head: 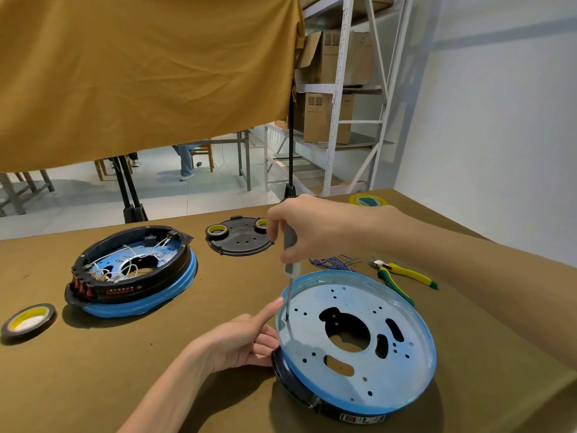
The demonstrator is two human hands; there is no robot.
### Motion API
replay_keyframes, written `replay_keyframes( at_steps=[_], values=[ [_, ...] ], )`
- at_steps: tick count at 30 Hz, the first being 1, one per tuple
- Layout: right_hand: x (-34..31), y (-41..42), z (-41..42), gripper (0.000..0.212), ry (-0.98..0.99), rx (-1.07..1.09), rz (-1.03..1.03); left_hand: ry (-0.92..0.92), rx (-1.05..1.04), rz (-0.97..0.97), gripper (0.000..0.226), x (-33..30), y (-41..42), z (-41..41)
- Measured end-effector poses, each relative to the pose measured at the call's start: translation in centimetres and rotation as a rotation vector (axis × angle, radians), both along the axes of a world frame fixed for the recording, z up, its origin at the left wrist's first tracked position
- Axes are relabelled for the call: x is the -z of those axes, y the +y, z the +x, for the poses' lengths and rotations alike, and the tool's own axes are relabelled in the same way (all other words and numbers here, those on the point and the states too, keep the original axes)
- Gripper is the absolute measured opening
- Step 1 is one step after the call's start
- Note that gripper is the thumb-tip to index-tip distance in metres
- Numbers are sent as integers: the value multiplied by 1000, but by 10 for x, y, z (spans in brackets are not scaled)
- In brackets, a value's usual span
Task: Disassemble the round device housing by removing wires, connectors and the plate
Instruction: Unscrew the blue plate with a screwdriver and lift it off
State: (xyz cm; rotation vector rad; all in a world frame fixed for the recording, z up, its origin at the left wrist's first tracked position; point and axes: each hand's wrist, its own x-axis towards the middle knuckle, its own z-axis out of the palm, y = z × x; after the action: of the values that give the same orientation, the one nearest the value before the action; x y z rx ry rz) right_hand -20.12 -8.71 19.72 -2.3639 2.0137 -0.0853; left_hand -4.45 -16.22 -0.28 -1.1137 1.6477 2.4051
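A round housing [418, 398] with a blue rim and black base sits tilted at the near right of the table. Its pale metal plate [349, 367] with several holes faces up. My right hand [306, 226] grips a grey screwdriver [290, 245] held upright, its tip on a screw near the plate's left edge. My left hand [240, 342] holds the housing's left rim, with the index finger stretched along the edge beside the screwdriver shaft.
A second round housing [134, 273] full of white wires lies at the left. A black cover [240, 239] carrying tape rolls sits at the back. Yellow-green pliers [402, 273] and loose blue wires [334, 262] lie to the right. A tape roll [28, 321] rests at the far left.
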Motion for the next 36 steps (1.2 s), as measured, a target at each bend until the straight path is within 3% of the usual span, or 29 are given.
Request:
replay_keyframes(
  at_steps=[3, 8, 12, 15, 18, 29, 36],
  values=[
    [-6, 2, -1, 51, -105, -59, 119, -3, -13, 1, 65, 1, 0, -1],
    [9, -3, 1, 49, 297, 98, -158, 6, 41, -1, 69, -2, -1, 3],
    [4, -5, -8, 42, 128, 94, -130, 53, 25, 101, 86, 2, -9, 10],
    [-1, -3, -14, 35, 63, 126, -177, 127, 2, 204, 49, 2, -12, 19],
    [-6, -3, -20, 33, 9, 168, -210, 141, -76, 172, 26, 3, -12, 17],
    [-11, -4, -32, 29, -267, 260, -235, 249, -237, 147, 31, 4, 0, 18],
    [-9, -2, -30, 46, -283, 244, -181, 247, -280, 155, 31, 7, 2, 21]
  ],
)
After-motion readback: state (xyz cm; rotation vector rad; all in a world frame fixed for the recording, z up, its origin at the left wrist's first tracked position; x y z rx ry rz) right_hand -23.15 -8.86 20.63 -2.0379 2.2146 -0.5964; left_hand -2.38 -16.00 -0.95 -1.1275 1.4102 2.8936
